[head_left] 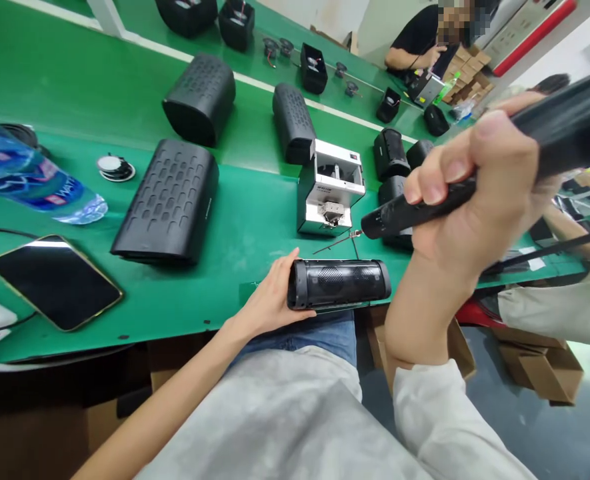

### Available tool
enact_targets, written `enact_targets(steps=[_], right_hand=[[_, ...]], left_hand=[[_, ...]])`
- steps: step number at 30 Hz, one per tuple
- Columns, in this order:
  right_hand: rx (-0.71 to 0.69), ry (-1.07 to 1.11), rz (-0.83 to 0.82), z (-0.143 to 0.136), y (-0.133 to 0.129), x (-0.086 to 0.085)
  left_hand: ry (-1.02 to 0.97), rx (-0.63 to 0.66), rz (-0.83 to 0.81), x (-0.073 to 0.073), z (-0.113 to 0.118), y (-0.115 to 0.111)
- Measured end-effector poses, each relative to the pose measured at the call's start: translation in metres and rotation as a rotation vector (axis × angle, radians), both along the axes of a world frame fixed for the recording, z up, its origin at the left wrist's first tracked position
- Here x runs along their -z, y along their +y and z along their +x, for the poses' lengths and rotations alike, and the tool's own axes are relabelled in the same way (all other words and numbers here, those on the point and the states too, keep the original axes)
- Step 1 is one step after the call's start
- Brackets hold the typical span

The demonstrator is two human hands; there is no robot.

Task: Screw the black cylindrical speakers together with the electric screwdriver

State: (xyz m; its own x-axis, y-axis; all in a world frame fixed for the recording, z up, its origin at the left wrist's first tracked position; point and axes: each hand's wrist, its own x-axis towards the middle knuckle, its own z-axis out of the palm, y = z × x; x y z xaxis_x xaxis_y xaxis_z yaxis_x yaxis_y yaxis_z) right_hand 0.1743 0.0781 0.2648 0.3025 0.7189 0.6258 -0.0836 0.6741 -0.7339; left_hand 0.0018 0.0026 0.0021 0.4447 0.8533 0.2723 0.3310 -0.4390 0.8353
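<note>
My left hand (272, 300) grips the left end of a black cylindrical speaker (339, 285) that lies across the near edge of the green table (209, 293). My right hand (475, 190) is raised above it, closed around a black electric screwdriver (425, 210). The screwdriver's thin bit (337, 243) points left and down, just above the speaker and in front of a white screw feeder box (331, 187).
Several black speaker housings (167, 200) lie on the table, with a phone (55, 281) and a water bottle (29, 175) at the left. A loose speaker driver (115, 167) sits nearby. Another person (427, 43) works at the far end; cardboard boxes (542, 370) stand on the floor at right.
</note>
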Motion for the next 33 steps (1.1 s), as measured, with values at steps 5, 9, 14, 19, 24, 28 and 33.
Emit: enact_targets(steps=[5,9,14,19,24,28,33], right_hand=[[-0.06,-0.03,0.012,-0.023,-0.022,-0.007],[-0.067,-0.149,0.061,-0.029,-0.019,0.002],[-0.204,-0.141,-0.027,-0.033,-0.013,0.032],[-0.304,-0.183,-0.185,-0.032,-0.008,0.066],[-0.44,-0.115,-0.171,-0.028,-0.006,0.072],[-0.442,-0.099,-0.158,-0.028,-0.007,0.07],[-0.431,-0.1,-0.166,-0.028,-0.006,0.072]], left_hand=[[-0.019,-0.015,0.001,0.002,0.0,-0.001],[-0.038,-0.006,0.006,0.001,0.001,-0.001],[-0.046,-0.009,0.004,-0.001,0.002,-0.002],[-0.113,-0.02,-0.023,-0.002,0.004,-0.004],[-0.141,-0.02,-0.067,-0.004,0.004,-0.002],[-0.163,-0.012,-0.084,-0.006,0.003,-0.002],[-0.148,-0.012,-0.088,-0.006,0.003,-0.001]])
